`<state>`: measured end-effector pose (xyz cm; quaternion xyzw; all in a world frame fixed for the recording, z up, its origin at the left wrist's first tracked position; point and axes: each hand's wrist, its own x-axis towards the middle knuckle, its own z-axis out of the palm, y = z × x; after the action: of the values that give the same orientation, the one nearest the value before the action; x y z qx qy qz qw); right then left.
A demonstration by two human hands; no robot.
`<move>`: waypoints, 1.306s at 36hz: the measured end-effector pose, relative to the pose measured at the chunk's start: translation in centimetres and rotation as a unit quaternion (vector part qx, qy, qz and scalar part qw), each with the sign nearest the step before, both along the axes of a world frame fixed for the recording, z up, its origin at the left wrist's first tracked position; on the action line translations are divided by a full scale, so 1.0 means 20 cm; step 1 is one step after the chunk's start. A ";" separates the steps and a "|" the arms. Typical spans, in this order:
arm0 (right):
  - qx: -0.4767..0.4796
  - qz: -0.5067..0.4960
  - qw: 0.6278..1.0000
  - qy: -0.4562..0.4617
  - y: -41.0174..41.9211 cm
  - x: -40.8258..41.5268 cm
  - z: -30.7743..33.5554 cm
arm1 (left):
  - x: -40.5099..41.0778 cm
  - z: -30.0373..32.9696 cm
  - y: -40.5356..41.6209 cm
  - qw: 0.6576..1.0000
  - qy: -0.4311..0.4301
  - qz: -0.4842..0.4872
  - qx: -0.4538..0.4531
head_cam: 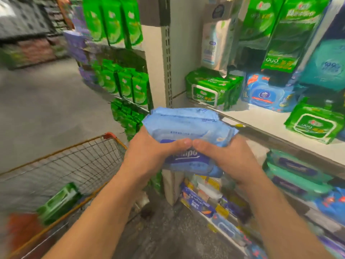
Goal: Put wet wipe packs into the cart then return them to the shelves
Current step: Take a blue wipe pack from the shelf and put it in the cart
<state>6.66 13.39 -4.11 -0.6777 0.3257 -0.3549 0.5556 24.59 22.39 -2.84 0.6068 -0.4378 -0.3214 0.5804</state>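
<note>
Held chest-high between both hands: a bundle of blue Tempo wet wipe packs (pixel 188 128), apparently two or three stacked. Gripped by the left hand (pixel 149 154) at the bundle's left edge, thumb curled over the top face, fingers hidden beneath. Gripped likewise by the right hand (pixel 225 157), thumb laid across the near face, its tip just touching the left thumb's tip; remaining fingers tucked under and out of sight. Nothing slack in either grasp.

Judged as a carry between shelf and cart, direction not settled from this view alone. Just beyond the fingertips, the white shelf (pixel 261 124), bare along its near edge. Down and left of the left wrist, the orange-framed wire cart (pixel 110 136), with a green wipe pack (pixel 59 202) lying inside. Most likely a return to the shelf, given the tilt of the bundle toward it. Called for next: a short push forward and right past the thumbs, bundle laid flat on the bare strip, both grips released together so the stack does not slide apart.

Readable: "Tempo" in white on the dark blue label under the thumbs, partly covered; "999" on the green lidded packs (pixel 211 88) beyond the fingers. Other print too blurred.
</note>
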 end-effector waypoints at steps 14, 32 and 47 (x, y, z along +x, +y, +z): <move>0.005 0.122 0.989 0.089 0.26 1.05 -0.02 | 0.86 -0.09 0.50 0.988 0.043 0.146 0.026; 0.046 0.257 0.953 0.155 0.53 2.17 -0.35 | 1.84 -0.47 0.89 0.958 0.072 0.246 0.126; 0.198 0.300 0.887 0.289 0.18 2.76 -0.96 | 2.28 -1.11 0.64 0.895 0.209 0.318 0.233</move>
<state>61.90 17.04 -23.38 -0.6912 0.3167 0.1119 0.6398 70.20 35.14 -24.97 0.7506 -0.0028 -0.3318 0.5714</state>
